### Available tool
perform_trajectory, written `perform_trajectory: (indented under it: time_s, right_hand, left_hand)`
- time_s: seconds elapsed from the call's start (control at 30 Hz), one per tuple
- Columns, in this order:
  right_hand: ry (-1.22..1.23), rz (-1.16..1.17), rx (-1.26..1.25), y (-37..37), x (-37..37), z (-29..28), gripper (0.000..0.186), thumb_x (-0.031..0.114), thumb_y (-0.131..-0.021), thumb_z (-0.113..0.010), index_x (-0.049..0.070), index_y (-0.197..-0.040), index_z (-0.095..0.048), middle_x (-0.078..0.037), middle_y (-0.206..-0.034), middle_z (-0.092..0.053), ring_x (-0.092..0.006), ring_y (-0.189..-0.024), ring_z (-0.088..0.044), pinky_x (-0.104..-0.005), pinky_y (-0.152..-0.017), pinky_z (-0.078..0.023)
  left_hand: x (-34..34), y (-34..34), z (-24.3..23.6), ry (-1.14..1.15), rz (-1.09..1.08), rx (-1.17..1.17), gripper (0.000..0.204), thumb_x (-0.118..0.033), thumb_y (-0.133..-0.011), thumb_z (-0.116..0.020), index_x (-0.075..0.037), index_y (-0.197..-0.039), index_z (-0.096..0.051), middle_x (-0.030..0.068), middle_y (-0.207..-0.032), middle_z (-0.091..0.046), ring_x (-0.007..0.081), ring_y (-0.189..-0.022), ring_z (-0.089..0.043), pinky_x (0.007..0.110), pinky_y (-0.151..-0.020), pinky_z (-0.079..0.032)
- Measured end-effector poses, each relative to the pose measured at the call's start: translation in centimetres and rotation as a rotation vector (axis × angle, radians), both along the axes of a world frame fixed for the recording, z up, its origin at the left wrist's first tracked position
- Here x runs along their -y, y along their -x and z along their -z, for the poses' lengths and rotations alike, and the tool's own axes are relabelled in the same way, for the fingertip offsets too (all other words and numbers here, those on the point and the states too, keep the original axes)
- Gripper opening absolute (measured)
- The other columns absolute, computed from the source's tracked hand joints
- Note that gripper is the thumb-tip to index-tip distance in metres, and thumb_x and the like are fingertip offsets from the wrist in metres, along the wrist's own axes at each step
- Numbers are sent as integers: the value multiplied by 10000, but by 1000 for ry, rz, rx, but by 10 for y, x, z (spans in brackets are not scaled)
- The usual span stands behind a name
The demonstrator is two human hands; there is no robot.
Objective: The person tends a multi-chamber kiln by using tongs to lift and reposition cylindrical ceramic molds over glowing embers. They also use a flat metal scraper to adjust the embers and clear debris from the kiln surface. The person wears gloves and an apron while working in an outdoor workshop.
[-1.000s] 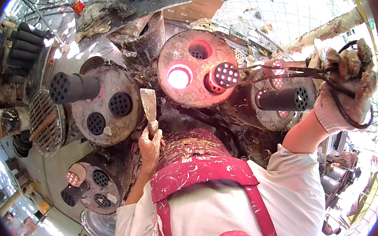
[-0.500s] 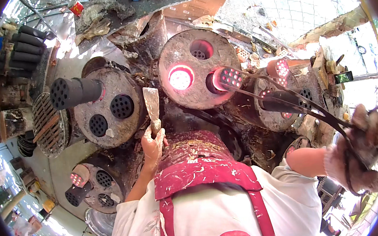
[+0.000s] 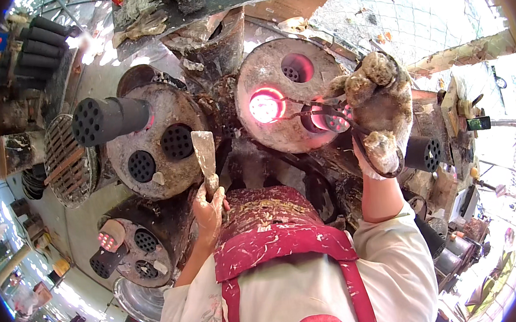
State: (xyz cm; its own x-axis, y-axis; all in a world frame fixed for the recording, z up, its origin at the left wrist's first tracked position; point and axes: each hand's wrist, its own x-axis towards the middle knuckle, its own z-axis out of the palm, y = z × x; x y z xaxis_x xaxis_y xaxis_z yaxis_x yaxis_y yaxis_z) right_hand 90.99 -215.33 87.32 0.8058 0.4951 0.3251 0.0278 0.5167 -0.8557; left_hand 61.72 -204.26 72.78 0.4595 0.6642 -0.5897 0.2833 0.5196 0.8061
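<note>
My left hand (image 3: 208, 209) grips the handle of a mud-caked scraper (image 3: 204, 154), blade pointing up between two round stoves. My right hand (image 3: 377, 106), in a dirty work glove, is closed on metal tongs (image 3: 312, 111). The tong tips hold a glowing honeycomb coal briquette (image 3: 330, 121) at the right side of the central stove top (image 3: 274, 72). A bright orange hole (image 3: 265, 105) glows in that stove top beside the tongs. A red, mud-smeared apron (image 3: 278, 246) covers my front.
A black honeycomb briquette (image 3: 108, 118) lies on the left stove (image 3: 172, 175). A smaller stove (image 3: 136, 247) with glowing briquettes stands lower left. A round metal grate (image 3: 62, 161) leans at the left, stacked black briquettes (image 3: 41, 42) at upper left, another briquette (image 3: 423, 152) at right.
My gloved right hand swung with the tongs from the far right back over the central stove, now holding the glowing briquette there. The left hand with the scraper stayed put.
</note>
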Motion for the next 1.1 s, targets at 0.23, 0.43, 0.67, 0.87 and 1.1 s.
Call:
perform_trajectory:
  time_s: [0.23, 0.43, 0.67, 0.87, 1.1]
  right_hand:
    - [-11, -196, 39, -7, -27, 21, 800, 95, -695, -844, 23, -1363, -409, -137, -1341, -499, -285, -1125, -562, -424, -922, -500]
    - [-160, -119, -81, -13, -33, 21, 487, 46, -779, -752, 21, -1207, -521, -136, -1167, -603, -269, -995, -606, -403, -816, -545]
    - [5, 62, 187, -2, -17, -68, 382, 167, -772, -660, 51, -1105, -514, 18, -795, -449, -107, -700, -455, -401, -793, -489]
    - [-109, -119, 227, 17, 7, -133, 533, 218, -722, -709, 56, -1153, -442, 5, -848, -460, -132, -740, -473, -415, -861, -452]
    - [-227, -413, 315, 44, -38, -140, 544, 241, -773, -649, -2, -1224, -468, -52, -1011, -474, -196, -867, -490, -479, -974, -412]
  left_hand:
    - [-6, 6, 2, 0, -11, 7, 250, -95, -903, -629, 62, -1089, -572, 51, -740, -564, 115, -523, -536, 253, -485, -417]
    - [-9, 14, 12, 1, 32, 5, 321, -85, -914, -614, 51, -1200, -560, 44, -749, -572, 105, -535, -553, 241, -484, -427]
    - [-9, 11, -2, 2, 62, 50, 320, -100, -919, -611, 52, -1196, -558, 63, -773, -596, 129, -552, -585, 252, -507, -460]
    - [-7, 19, -6, 31, 23, 93, 303, -108, -931, -598, 21, -1202, -563, 55, -777, -600, 119, -553, -589, 241, -526, -461]
    - [-9, 48, -8, 42, -117, 151, 288, -77, -915, -600, 33, -1179, -569, 38, -746, -571, 103, -521, -547, 235, -469, -430]
